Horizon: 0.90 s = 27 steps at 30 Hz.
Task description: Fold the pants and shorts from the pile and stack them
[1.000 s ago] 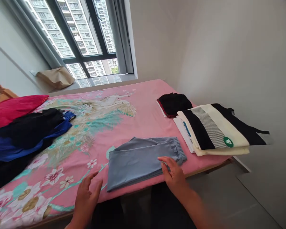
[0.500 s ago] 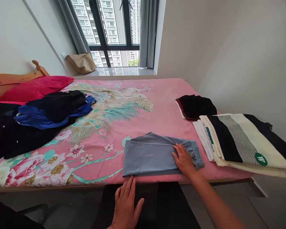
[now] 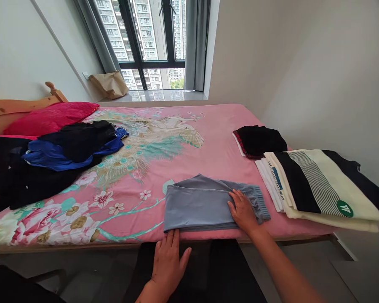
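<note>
Folded grey-blue trousers [image 3: 198, 204] lie at the near edge of a bed with a pink flowered sheet [image 3: 183, 155]. My right hand [image 3: 242, 210] rests flat on their right part, near the elastic waistband, fingers spread. Just below the bed edge, my left hand [image 3: 169, 261] is open with its fingertips touching the lower left corner of the trousers.
At the right edge lie a folded cream and black striped top [image 3: 318, 181] over white garments, and a black folded item [image 3: 259, 141] behind. A heap of black and blue clothes [image 3: 60, 155] and a red pillow [image 3: 50, 118] lie left. A window and paper bag [image 3: 109, 84] stand beyond.
The view swung level during the first half second as my left hand dropped below the bed edge. Since then both hands have hardly moved; the left has crept up a little toward the trousers.
</note>
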### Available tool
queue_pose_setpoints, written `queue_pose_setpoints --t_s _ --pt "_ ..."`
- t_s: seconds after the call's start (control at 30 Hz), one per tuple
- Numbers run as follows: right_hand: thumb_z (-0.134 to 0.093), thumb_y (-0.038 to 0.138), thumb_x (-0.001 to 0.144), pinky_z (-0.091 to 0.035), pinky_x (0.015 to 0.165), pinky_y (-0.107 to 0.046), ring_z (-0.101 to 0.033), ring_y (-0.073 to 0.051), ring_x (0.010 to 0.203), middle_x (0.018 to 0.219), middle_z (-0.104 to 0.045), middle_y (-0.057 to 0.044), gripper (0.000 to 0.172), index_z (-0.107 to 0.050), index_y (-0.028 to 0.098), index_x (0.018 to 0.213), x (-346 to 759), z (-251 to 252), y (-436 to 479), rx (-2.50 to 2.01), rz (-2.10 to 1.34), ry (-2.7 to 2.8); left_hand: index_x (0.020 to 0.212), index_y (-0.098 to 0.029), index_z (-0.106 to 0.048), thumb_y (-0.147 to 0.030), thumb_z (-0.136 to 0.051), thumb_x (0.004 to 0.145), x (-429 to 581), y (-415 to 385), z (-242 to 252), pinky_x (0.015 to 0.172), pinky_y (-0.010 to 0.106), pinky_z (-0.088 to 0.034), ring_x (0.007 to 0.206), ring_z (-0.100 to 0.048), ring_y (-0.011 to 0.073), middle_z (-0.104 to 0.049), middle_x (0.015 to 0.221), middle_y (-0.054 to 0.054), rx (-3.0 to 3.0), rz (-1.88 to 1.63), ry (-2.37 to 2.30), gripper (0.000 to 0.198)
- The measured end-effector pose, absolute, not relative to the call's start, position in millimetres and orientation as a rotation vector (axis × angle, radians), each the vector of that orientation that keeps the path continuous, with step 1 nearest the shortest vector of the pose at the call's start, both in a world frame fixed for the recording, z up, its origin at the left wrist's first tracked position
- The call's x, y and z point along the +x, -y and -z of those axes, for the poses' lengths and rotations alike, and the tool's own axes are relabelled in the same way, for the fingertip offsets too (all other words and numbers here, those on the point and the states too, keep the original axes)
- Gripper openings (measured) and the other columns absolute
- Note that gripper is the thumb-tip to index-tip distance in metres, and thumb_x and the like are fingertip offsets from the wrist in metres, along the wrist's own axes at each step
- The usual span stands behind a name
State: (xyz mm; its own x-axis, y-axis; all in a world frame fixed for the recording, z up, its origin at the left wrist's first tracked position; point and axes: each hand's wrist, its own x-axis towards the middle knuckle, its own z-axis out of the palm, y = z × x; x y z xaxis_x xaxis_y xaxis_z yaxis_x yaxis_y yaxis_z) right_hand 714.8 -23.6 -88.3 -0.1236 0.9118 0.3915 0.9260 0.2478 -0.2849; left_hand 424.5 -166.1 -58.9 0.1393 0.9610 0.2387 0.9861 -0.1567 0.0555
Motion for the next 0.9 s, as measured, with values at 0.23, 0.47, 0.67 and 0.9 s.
queue_pose_setpoints --t_s 0.23,0.47,0.67,0.9 --pt "-0.038 0.033 0.091 -0.034 0.107 -0.045 -0.041 -0.027 0.126 0.130 -0.052 -0.014 0.040 -0.056 0.011 0.119 715.4 93.0 24.1 -1.656 0.101 2.052 0.126 -0.007 -0.052 -0.042 -0.046 0.088 411.1 161.3 64.6 0.074 0.038 -0.053 0.097 -0.064 0.0284 -0.061 0.121 0.019 -2.244 0.171 2.116 0.052" --pt "-0.039 0.032 0.091 -0.032 0.108 -0.046 -0.039 -0.026 0.129 0.132 -0.051 -0.014 0.039 -0.054 0.011 0.121 712.5 93.0 26.4 -1.677 0.104 2.027 0.127 -0.003 -0.049 -0.041 -0.049 0.086 416.4 164.4 77.2 0.088 0.040 -0.051 0.112 -0.057 0.0306 -0.058 0.124 0.022 -2.306 0.439 1.916 0.055" --pt "-0.039 0.031 0.091 -0.031 0.108 -0.046 -0.040 -0.026 0.128 0.132 -0.051 -0.014 0.039 -0.055 0.011 0.120 713.1 90.7 24.9 -1.691 0.055 2.020 0.123 -0.003 -0.054 -0.041 -0.050 0.084 424.5 153.9 75.2 0.092 0.051 -0.047 0.114 -0.054 0.0362 -0.058 0.123 0.024 -2.371 0.852 2.228 0.055" --pt "-0.047 0.039 0.088 -0.023 0.109 -0.055 -0.030 -0.028 0.134 0.138 -0.045 -0.012 0.044 -0.049 0.017 0.127 660.3 50.6 64.0 -1.513 -0.167 2.128 0.131 -0.011 -0.045 -0.042 -0.060 0.077 444.1 145.0 52.3 0.048 0.024 -0.048 0.052 -0.055 0.0116 -0.058 0.068 -0.001 -1.752 2.299 3.059 0.064"
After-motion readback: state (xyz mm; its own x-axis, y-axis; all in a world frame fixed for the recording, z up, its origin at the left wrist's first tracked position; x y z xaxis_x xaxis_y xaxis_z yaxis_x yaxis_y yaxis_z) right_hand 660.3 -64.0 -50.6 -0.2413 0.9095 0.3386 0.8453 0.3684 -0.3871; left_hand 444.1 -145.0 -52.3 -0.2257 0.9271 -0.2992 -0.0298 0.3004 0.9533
